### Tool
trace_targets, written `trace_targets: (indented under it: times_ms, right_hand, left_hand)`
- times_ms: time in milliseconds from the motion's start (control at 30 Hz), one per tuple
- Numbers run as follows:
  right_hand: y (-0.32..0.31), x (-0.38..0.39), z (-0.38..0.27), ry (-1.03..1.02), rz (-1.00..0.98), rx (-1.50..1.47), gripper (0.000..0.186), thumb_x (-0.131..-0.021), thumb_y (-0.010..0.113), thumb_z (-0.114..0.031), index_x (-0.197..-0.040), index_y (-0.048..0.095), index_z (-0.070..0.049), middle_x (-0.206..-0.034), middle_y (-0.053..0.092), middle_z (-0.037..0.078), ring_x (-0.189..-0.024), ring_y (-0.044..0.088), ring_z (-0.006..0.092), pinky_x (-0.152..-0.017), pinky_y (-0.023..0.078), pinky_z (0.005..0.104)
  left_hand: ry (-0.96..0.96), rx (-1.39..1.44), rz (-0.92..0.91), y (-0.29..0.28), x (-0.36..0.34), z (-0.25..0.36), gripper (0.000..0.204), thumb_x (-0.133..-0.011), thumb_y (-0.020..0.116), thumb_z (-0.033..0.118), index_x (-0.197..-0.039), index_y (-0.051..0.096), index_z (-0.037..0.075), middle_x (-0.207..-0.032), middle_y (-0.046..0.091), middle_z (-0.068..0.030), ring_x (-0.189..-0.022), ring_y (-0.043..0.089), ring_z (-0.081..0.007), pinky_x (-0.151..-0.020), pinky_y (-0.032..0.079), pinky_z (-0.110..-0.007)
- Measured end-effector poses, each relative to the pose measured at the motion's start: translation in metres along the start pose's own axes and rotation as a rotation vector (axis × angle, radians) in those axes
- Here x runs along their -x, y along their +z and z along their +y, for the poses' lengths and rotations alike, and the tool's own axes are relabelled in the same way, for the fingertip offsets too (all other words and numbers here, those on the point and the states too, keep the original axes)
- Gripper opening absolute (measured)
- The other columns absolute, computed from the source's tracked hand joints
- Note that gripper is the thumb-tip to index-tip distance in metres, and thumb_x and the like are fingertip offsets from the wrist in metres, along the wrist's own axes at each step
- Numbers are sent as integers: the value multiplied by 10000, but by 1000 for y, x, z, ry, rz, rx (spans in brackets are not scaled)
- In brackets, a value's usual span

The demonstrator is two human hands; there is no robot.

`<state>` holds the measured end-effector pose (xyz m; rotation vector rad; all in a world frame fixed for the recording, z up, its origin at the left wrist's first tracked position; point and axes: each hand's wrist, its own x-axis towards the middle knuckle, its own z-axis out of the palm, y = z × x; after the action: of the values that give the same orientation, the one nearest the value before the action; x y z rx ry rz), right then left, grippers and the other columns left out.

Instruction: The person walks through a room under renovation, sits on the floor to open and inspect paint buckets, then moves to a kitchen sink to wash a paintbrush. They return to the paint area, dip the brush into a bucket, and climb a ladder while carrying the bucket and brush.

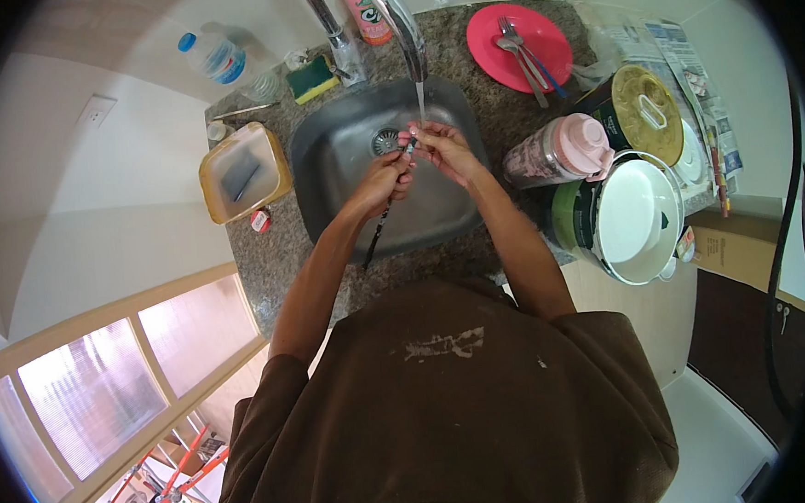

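Observation:
Over the steel sink, my left hand is closed around a slim black paintbrush with pale specks. Its handle slants down toward the sink's near edge. My right hand meets it at the brush's upper end, with thumb and fingers pinched there. The fingers mostly hide the brush's head. From the chrome faucet, a thin stream of water runs down at my right fingertips. Just left of the fingers is the round drain.
Left of the sink are a yellowish plastic tub, a water bottle and a sponge. To the right stand a red plate with cutlery, a pink tumbler, a gold-lidded can and a white-lined bucket.

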<state>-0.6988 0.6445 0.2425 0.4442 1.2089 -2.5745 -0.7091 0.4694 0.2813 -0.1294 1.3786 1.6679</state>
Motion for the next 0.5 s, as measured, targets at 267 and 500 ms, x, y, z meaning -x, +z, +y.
trace_targets:
  times_ms: [267,500]
  right_hand:
    - [3,-16,7,-59,56,-23,242,-910,617,-178,-1077,602,-3,-1037,677,128,-953,654,160,-788,495,252]
    - [-11,-16,13,-13,42,-229,262,-982,447,-207,-1088,532,17,-1126,632,181,-998,643,239,-851,518,323]
  left_hand:
    - [349,-820,413,-1,-5,-7,245,-929,548,229,-973,641,8,-657,579,-72,-561,505,-138,-547,423,-313]
    - [333,-855,501,5,8,5,251,-874,587,211,-976,654,-8,-783,646,-238,-750,629,-413,-705,484,-410]
